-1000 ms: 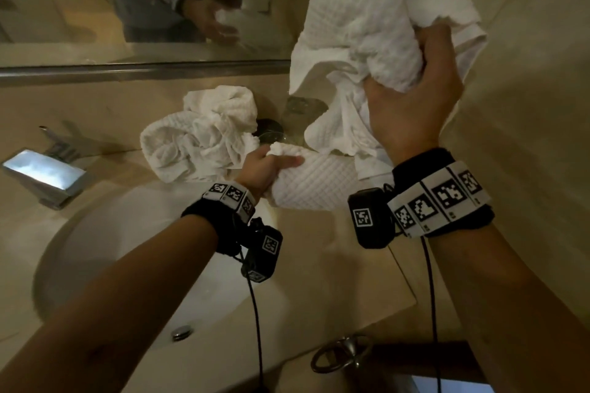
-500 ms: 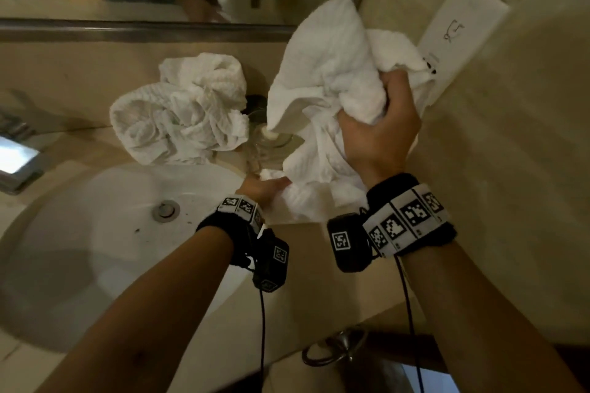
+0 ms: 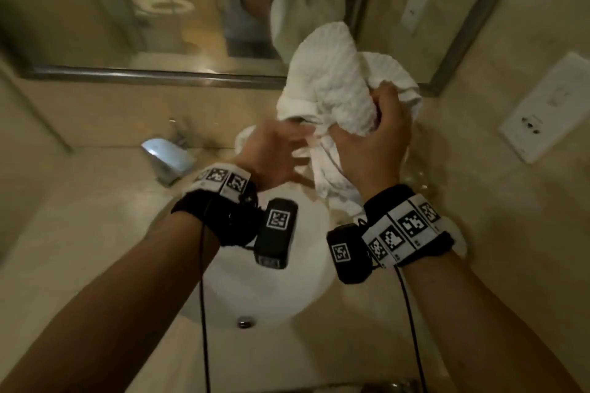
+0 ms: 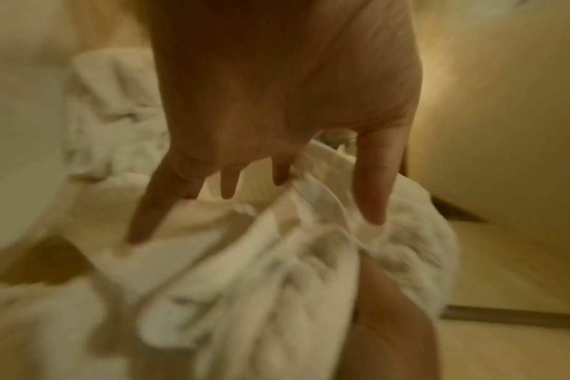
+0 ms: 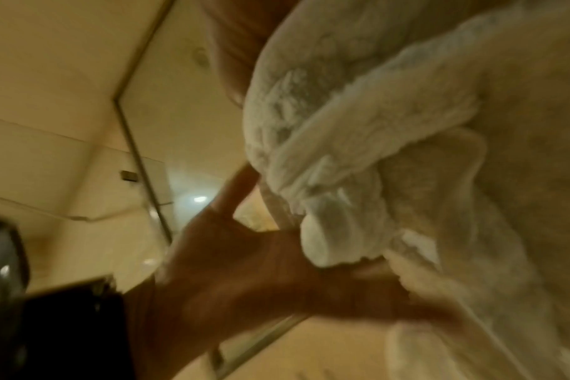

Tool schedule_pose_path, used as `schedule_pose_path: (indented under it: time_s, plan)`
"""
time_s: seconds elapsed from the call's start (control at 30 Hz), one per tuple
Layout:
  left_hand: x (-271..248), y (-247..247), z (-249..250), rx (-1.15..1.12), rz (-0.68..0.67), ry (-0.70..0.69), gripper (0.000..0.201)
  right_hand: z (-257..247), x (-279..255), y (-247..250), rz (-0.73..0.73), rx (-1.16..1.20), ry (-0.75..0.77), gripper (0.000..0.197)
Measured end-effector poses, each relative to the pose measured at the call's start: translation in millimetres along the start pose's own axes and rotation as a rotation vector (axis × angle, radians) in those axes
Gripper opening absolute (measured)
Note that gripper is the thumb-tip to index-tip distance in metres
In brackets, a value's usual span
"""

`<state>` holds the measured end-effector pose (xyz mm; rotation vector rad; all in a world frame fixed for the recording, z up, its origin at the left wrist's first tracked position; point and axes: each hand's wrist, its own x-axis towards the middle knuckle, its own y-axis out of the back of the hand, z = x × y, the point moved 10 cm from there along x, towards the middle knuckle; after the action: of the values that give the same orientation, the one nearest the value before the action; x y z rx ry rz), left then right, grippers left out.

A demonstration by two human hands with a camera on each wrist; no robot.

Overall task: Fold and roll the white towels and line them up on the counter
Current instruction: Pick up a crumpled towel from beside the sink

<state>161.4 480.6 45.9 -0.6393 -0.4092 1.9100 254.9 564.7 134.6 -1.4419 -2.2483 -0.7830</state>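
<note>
The right hand (image 3: 372, 143) has its grip closed around a bunched white towel (image 3: 335, 83), fingers curled into the cloth, holding it up above the far rim of the sink (image 3: 287, 290). The towel's loose end hangs down from that fist toward the sink. The left hand (image 3: 271, 156) is just beside the hanging end, on the faucet (image 3: 166, 156) side of the sink, its grip open with fingers (image 4: 371, 185) spread and reaching into the folds; the left wrist view shows the fingertips touching the cloth without closing on it. A second white towel (image 4: 114, 115) lies crumpled on the counter (image 3: 79, 233) behind the sink, partly hidden by the hands. Both wrist views are blurred.
</note>
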Motion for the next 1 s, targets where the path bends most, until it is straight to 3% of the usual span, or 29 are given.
schedule_pose_path:
  time_s: [0.07,0.13,0.2,0.3,0.4,0.5,0.6,0.77,0.9,1.0]
  plan:
    - [-37.5,-2.7,46.8,-0.121,-0.084,-0.120,0.043,-33.7,-6.8,-39.1,-0.088,0.073,-0.014,0.051]
    - [-75.6,8.1,81.2,-0.164,-0.080,-0.206,0.047,-68.7,-16.7,-75.7,-0.218,0.128,-0.029,0.059]
    - [-118.7,38.3,108.9,-0.152,0.004,-0.280,0.049,-112.2,-33.6,-111.9,-0.375,0.202,0.018,0.061]
    - [-185.5,86.4,141.5,-0.102,0.111,-0.397,0.038,-169.8,-71.8,-162.9,-0.588,0.262,0.093,0.070]
    - [-235.9,146.6,150.5,0.033,0.374,-0.424,0.030,-203.4,-117.9,-207.8,-0.726,0.342,0.023,0.082]
    - [-295.1,203.5,150.3,0.195,0.572,-0.386,0.023,-237.3,-163.1,-250.2,-0.742,0.348,-0.071,0.079]
    - [-354.4,234.7,156.8,0.367,0.625,-0.344,0.026,-269.6,-198.8,-282.7,-0.668,0.200,-0.086,0.083]
    - [-405.5,267.1,153.6,0.761,0.570,-0.023,0.020,-283.1,-241.5,-315.7,-0.712,0.266,-0.278,0.057]
    - [-426.7,263.9,142.1,0.955,0.500,0.168,0.020,-282.2,-281.3,-322.7,-0.835,0.365,-0.456,0.054]
    - [-429.8,258.1,124.7,0.990,0.444,0.188,0.013,-284.0,-296.7,-312.2,-0.809,0.367,-0.494,0.072]
